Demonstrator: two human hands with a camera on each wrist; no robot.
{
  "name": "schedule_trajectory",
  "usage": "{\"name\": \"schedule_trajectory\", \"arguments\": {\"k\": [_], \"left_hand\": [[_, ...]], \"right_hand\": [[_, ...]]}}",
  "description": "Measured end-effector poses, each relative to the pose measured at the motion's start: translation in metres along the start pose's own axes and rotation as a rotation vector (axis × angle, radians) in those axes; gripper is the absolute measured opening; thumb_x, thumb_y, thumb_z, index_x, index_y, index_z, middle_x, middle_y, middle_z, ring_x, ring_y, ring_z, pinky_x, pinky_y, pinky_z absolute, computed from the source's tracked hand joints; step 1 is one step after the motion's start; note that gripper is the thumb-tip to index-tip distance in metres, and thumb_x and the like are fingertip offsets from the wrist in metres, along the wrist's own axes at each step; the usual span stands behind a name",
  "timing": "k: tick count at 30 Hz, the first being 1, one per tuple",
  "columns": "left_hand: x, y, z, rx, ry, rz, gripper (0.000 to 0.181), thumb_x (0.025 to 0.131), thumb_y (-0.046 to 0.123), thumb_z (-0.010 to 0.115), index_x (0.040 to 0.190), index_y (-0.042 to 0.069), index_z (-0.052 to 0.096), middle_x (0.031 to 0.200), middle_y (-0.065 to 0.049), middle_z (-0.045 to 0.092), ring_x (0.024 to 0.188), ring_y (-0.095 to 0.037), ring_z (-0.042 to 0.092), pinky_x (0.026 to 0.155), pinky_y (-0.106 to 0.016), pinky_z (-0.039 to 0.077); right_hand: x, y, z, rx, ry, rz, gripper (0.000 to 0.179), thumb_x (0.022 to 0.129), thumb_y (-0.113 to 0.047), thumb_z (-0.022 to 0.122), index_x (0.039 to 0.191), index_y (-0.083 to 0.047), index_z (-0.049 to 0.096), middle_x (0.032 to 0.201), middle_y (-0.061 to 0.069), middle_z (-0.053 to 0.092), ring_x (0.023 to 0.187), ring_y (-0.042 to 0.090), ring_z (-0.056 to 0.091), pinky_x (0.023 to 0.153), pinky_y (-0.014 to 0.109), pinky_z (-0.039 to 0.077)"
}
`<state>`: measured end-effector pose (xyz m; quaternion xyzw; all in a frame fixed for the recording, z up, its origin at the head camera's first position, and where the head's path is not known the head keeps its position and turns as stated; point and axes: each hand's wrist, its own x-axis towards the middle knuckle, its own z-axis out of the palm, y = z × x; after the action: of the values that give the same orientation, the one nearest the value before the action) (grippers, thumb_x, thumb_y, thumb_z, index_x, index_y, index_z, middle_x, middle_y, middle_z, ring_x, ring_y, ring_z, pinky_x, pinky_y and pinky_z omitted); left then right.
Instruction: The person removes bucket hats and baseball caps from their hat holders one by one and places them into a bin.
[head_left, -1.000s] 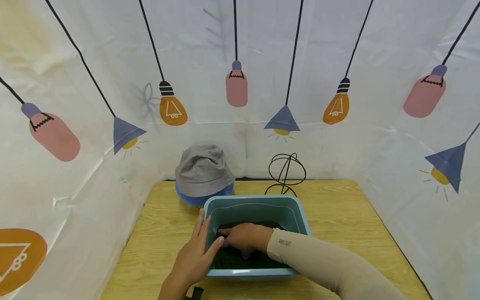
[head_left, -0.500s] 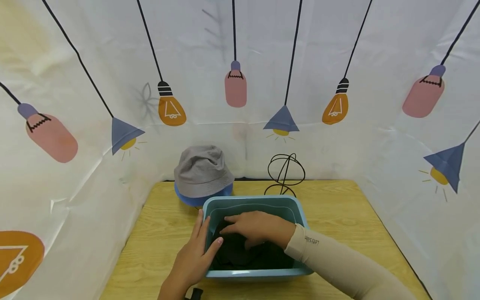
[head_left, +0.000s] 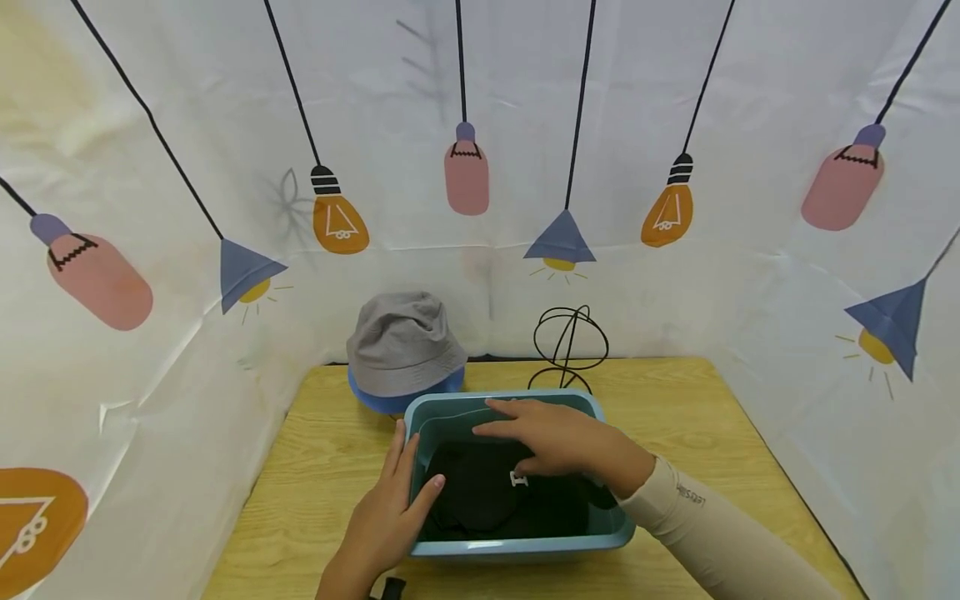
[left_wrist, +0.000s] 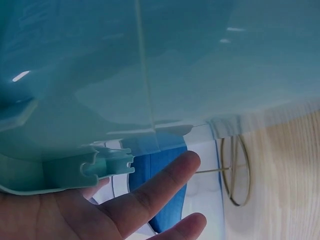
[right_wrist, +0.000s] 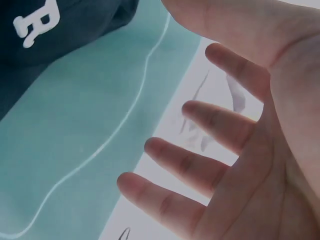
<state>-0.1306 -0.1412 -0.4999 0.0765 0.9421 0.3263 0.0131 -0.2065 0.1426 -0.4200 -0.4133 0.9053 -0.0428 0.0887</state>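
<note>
A blue-green plastic basin (head_left: 517, 547) holds a black cap (head_left: 472, 487) with a white letter on its front. In the right wrist view, part of the dark cap (right_wrist: 25, 65) shows that white letter near the basin's inner wall (right_wrist: 100, 100). My left hand (head_left: 382, 500) rests at the basin's left rim, fingers straight along the outside and thumb over the inside. The left wrist view has these fingers (left_wrist: 165, 187) stretched beside the basin's outer wall. My right hand (head_left: 558, 437) hovers over the basin's right half, fingers spread, holding nothing.
Behind the basin at the left, a grey bucket hat (head_left: 405, 346) sits on something blue (head_left: 405, 402). A black wire stand (head_left: 570, 342) is at the back right. The wooden table (head_left: 675, 450) backs onto a printed sheet (head_left: 420, 67). A small black object (head_left: 393, 588) lies near the front.
My right hand has lifted out of the basin and moved right and back, uncovering the black cap with its white letter. My left hand stays at the rim.
</note>
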Motion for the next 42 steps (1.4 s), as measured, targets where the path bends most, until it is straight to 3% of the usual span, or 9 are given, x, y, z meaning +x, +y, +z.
{"name": "schedule_trajectory", "arguments": {"k": [12,19,27,34,42], "left_hand": [[-0.004,-0.005,0.000,0.019,-0.001,-0.046,0.088,0.100,0.077,0.031,0.168,0.023,0.020,0.174,0.012,-0.008,0.140,-0.038,0.052,0.091,-0.064,0.053],[-0.003,-0.005,-0.003,0.020,0.012,-0.045,0.086,0.100,0.075,0.034,0.167,0.024,0.021,0.175,0.011,-0.006,0.134,-0.036,0.058,0.089,-0.061,0.055],[-0.001,-0.004,-0.007,0.021,0.033,-0.009,0.082,0.102,0.072,0.035,0.167,0.023,0.022,0.175,0.010,-0.006,0.135,-0.036,0.057,0.087,-0.060,0.055],[0.002,0.000,0.002,0.003,0.027,0.013,0.082,0.103,0.071,0.036,0.167,0.022,0.022,0.175,0.009,-0.007,0.136,-0.038,0.056,0.086,-0.061,0.055],[0.001,0.000,0.004,0.001,0.019,0.004,0.083,0.102,0.073,0.034,0.167,0.023,0.021,0.175,0.009,-0.005,0.141,-0.034,0.052,0.093,-0.062,0.053]], "right_hand": [[-0.041,0.010,-0.007,0.132,0.085,0.114,0.080,0.093,-0.042,0.077,0.160,-0.048,0.033,0.172,0.001,0.026,0.151,0.029,0.041,0.113,0.056,0.044],[-0.067,0.014,-0.003,0.339,0.163,0.161,0.074,0.096,-0.044,0.073,0.160,-0.042,0.037,0.172,0.006,0.023,0.154,0.037,0.034,0.112,0.064,0.041],[-0.087,0.017,0.015,0.470,0.251,0.262,0.078,0.094,-0.049,0.074,0.161,-0.040,0.035,0.173,0.008,0.019,0.154,0.043,0.029,0.112,0.068,0.039],[-0.101,0.015,0.030,0.491,0.307,0.341,0.078,0.093,-0.052,0.073,0.161,-0.035,0.038,0.173,0.013,0.016,0.155,0.054,0.015,0.109,0.079,0.030],[-0.106,0.016,0.053,0.585,0.284,0.427,0.089,0.091,-0.053,0.074,0.165,-0.033,0.028,0.175,0.015,0.006,0.155,0.053,0.016,0.109,0.078,0.031]]}}
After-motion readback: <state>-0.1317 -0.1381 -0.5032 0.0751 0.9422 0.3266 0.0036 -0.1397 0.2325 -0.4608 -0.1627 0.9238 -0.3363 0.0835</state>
